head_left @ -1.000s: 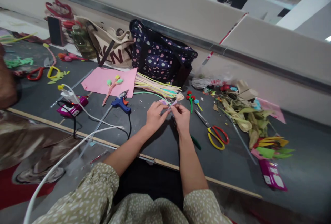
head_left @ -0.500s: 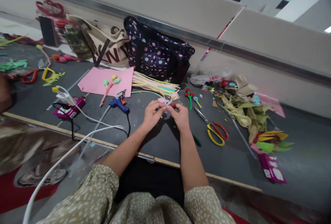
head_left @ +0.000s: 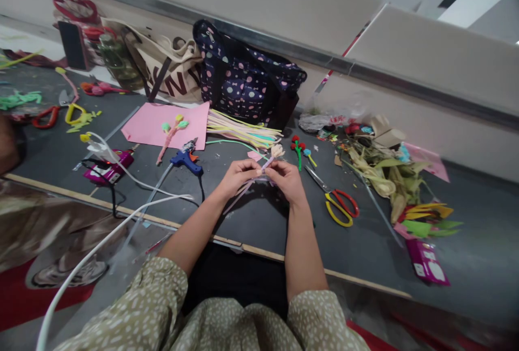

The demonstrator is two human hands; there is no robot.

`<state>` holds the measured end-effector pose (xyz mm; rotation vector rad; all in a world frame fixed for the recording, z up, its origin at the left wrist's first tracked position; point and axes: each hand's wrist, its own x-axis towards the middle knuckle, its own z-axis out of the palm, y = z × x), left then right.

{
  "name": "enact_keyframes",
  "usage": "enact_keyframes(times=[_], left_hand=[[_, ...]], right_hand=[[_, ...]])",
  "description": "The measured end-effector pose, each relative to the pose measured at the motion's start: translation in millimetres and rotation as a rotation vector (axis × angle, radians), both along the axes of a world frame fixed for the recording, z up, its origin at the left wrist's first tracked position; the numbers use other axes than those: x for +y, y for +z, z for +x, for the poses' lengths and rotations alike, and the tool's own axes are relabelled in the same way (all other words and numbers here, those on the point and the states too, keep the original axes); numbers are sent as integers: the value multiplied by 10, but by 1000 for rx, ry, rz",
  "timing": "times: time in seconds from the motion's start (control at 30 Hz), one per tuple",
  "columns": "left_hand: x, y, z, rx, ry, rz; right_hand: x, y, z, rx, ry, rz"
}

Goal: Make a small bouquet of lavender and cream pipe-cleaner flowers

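Counter [head_left: 251, 224] of dark grey colour carries many craft things. Near the middle of its near edge, the left hand [head_left: 237, 174] and the right hand [head_left: 288, 179] are held close together just above the surface. Both hands are closed narrow, and their fingertips pinch one thin pink fuzzy wire stem [head_left: 266, 165]. The stem is tilted: its cream tuft points toward the far edge, and its loose lower end passes under the left hand toward the near edge.

A blue hot glue gun [head_left: 185, 160] lies on the counter near the left hand. A pair of scissors with red and yellow handles [head_left: 338, 204] lies near the right hand. Behind the hands lies a bundle of pale yellow sticks [head_left: 243, 132], touching a pink paper sheet [head_left: 162, 121]. A dark blue fabric bag with coloured dots [head_left: 247, 83] stands at the far edge. A small red pompom flower on a green stem [head_left: 298, 150] lies just beside the tuft. A heap of dry yellowish husks [head_left: 381, 175] is toward the right edge.
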<state>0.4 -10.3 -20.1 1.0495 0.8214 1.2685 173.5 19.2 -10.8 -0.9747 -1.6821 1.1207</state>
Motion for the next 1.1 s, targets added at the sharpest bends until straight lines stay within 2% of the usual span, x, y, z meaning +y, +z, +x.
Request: enact_keyframes(times=[0.1,0.17,0.37,0.53,0.67,0.77,0.93,1.1], left_hand=[[8,-12,-20,-5,-48,-22],[21,-26,-21,25,-28,-13],[62,-53,5,341,224,201],[59,-77,36,402,353,228],[50,-76,52,417,397,248],[51,-67,41,338,345,212],[47,-81,1,60,119,27],[42,-82,-14,-50,-3,-82]], right_hand=[[-6,-18,10,17,10,-54],[-9,-27,6,-6,-10,-40],[-8,-11,-42,-119,-125,122],[-5,-45,-74,-95,-140,109],[-16,-58,-91,-85,-136,81],[-26,-30,-93,-83,-127,64],[-34,14,-66,-86,-106,42],[-13,-19,-7,-22,-15,-41]])
